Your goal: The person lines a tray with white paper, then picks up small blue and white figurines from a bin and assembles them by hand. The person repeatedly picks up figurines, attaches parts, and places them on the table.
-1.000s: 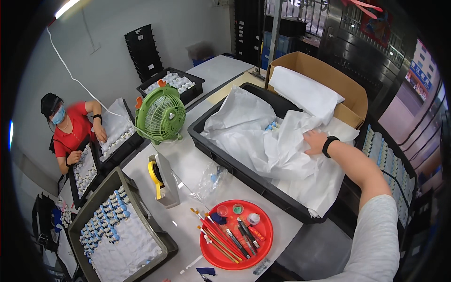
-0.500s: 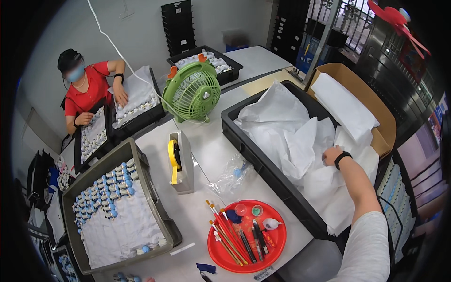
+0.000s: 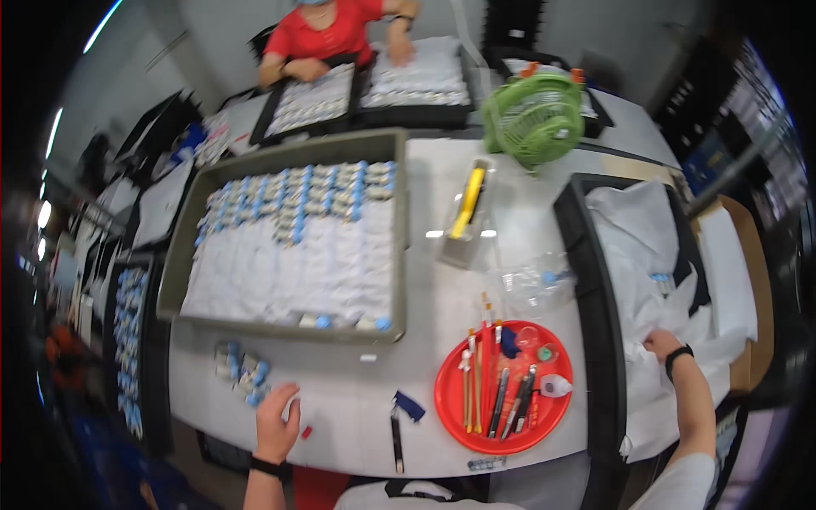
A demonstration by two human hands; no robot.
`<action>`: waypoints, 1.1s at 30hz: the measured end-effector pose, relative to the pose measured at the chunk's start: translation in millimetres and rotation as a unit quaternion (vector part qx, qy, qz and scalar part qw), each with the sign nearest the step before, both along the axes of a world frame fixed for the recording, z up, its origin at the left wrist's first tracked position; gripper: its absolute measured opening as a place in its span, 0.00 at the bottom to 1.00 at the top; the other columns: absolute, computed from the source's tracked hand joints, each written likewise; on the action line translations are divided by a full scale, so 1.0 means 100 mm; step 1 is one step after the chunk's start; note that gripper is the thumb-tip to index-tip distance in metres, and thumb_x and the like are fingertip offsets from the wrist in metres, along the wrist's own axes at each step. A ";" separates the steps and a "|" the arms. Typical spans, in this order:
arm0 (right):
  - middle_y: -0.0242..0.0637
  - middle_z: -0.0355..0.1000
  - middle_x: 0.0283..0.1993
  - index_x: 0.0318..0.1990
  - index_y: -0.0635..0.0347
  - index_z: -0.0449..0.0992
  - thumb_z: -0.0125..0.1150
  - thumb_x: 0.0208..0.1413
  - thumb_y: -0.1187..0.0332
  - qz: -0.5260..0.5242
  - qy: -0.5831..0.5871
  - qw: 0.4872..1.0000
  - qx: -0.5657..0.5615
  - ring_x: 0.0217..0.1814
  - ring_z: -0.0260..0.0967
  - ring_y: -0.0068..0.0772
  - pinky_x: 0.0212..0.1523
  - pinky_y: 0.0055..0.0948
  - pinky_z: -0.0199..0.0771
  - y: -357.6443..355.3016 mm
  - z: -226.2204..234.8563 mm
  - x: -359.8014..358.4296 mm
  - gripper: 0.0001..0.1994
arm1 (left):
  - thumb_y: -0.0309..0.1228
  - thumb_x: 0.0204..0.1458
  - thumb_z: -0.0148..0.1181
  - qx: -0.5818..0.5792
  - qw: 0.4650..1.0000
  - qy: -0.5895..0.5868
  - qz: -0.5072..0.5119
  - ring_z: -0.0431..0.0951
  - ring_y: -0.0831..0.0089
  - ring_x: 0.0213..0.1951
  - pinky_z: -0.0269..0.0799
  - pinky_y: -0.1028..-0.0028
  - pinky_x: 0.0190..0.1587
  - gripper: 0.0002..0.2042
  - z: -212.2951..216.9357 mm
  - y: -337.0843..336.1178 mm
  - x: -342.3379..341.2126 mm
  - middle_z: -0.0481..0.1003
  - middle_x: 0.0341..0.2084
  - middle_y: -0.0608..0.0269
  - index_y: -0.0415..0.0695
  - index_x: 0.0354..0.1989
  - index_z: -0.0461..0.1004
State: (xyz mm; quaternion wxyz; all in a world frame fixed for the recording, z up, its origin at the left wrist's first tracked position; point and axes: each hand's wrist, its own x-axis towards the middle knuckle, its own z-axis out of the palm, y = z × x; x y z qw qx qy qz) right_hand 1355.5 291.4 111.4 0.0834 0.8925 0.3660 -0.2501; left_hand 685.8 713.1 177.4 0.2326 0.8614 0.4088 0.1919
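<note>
My left hand (image 3: 276, 422) rests on the white table (image 3: 357, 399) near its front edge, fingers apart, touching a small cluster of blue-capped vials (image 3: 241, 375). My right hand (image 3: 662, 344), a black band on its wrist, lies on crumpled white paper (image 3: 654, 272) inside a black bin (image 3: 586, 323) at the right; whether the fingers pinch the paper is unclear. Between my hands sits a red round tray (image 3: 510, 432) with pens and brushes.
A grey tray (image 3: 399, 255) lined with white paper holds rows of blue-capped vials. A green fan (image 3: 534, 126) and a clear box with a yellow tool (image 3: 467, 208) stand behind. A person in red (image 3: 331, 30) works at black trays across the table. A cardboard box (image 3: 741, 280) is far right.
The view has swung left and down, bringing the front of the table into sight. My left hand has come into view by the loose vials. My right hand stays in the bin's paper.
</note>
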 end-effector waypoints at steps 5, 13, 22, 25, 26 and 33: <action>0.48 0.75 0.35 0.36 0.68 0.76 0.56 0.51 0.71 0.099 -0.113 0.975 0.165 0.37 0.73 0.47 0.40 0.37 0.72 0.09 0.53 0.19 0.10 | 0.20 0.49 0.56 0.056 0.995 -0.036 0.077 0.77 0.55 0.41 0.71 0.68 0.45 0.07 -0.01 -0.07 -0.54 0.77 0.37 0.50 0.36 0.37 0.74; 0.36 0.74 0.38 0.43 0.69 0.73 0.54 0.57 0.73 0.072 0.102 0.886 0.446 0.41 0.69 0.24 0.45 0.23 0.67 0.96 1.76 -2.29 0.09 | 0.24 0.48 0.57 -0.062 0.954 -0.059 0.289 0.79 0.64 0.33 0.73 0.70 0.37 0.10 -0.48 -0.50 -1.74 0.78 0.33 0.54 0.38 0.40 0.76; 0.38 0.77 0.40 0.47 0.61 0.75 0.63 0.52 0.63 0.107 0.440 0.872 0.184 0.41 0.74 0.27 0.40 0.25 0.72 0.25 0.83 -4.60 0.17 | 0.25 0.45 0.58 -0.008 0.963 0.034 0.268 0.73 0.53 0.46 0.68 0.62 0.51 0.13 -0.92 -0.32 -2.22 0.76 0.40 0.49 0.39 0.40 0.76; 0.39 0.77 0.38 0.46 0.63 0.75 0.63 0.52 0.68 0.071 0.412 0.888 0.194 0.39 0.74 0.25 0.41 0.25 0.73 -0.07 0.17 -4.86 0.14 | 0.24 0.45 0.57 0.066 0.973 -0.018 0.220 0.73 0.54 0.46 0.67 0.62 0.52 0.12 -0.76 0.02 -2.10 0.75 0.41 0.51 0.38 0.40 0.75; 0.36 0.76 0.38 0.46 0.62 0.75 0.63 0.53 0.69 0.008 0.424 0.875 0.234 0.40 0.73 0.23 0.42 0.24 0.73 -0.04 0.19 -4.97 0.14 | 0.23 0.45 0.57 0.076 0.976 -0.043 0.200 0.73 0.54 0.45 0.68 0.62 0.51 0.12 -0.68 0.19 -1.96 0.75 0.41 0.52 0.38 0.40 0.74; 0.38 0.77 0.35 0.42 0.69 0.74 0.63 0.49 0.74 -0.094 0.363 0.815 0.443 0.37 0.74 0.24 0.42 0.22 0.73 1.68 0.82 -4.82 0.12 | 0.24 0.46 0.58 0.067 0.978 -0.199 0.014 0.76 0.57 0.41 0.70 0.67 0.45 0.13 0.56 1.76 -0.72 0.76 0.39 0.52 0.37 0.42 0.74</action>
